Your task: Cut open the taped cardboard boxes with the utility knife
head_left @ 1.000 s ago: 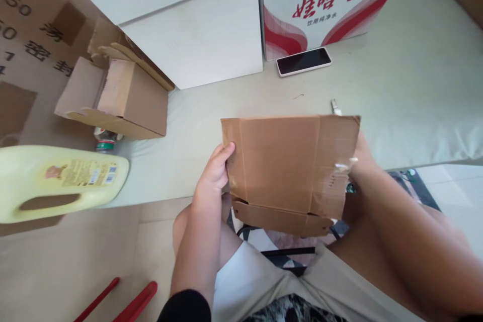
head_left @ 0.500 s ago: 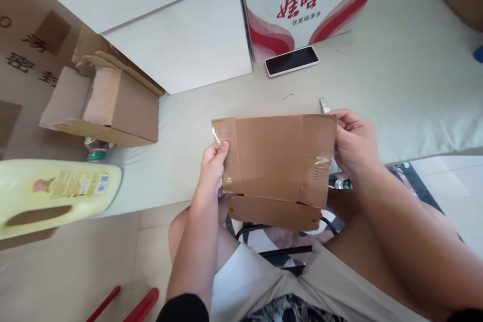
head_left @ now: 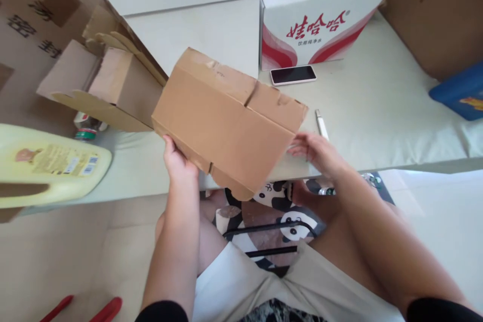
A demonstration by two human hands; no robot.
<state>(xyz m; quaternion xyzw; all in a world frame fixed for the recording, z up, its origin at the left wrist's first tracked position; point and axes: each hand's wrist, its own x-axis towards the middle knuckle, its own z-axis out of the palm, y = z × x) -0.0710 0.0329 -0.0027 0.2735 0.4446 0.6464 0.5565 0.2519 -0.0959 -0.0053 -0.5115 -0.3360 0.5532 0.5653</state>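
Observation:
A brown cardboard box [head_left: 226, 121], flattened with creased flaps and bits of clear tape, is tilted in the air over the front of the covered table. My left hand [head_left: 179, 161] grips its lower left edge, thumb on the near face and the other fingers hidden behind. Beside the lower right edge is my right hand [head_left: 315, 151], fingers apart and holding nothing; whether a fingertip touches the cardboard I cannot tell. Just behind that hand lies a slim white tool [head_left: 320, 123], perhaps a cutter, on the tabletop.
A phone [head_left: 293, 75] lies before a white-and-red water carton [head_left: 313, 25]. At left are a folded cardboard box [head_left: 139, 90], a small bottle [head_left: 86, 128] and a yellow jug [head_left: 56, 166]. A blue container [head_left: 462, 90] stands right. Red handles [head_left: 107, 309] show near the floor.
The cardboard has been lifted up and left and turned, so a longer side with its flaps now shows. My right hand has let go of its corner. The view has shifted slightly.

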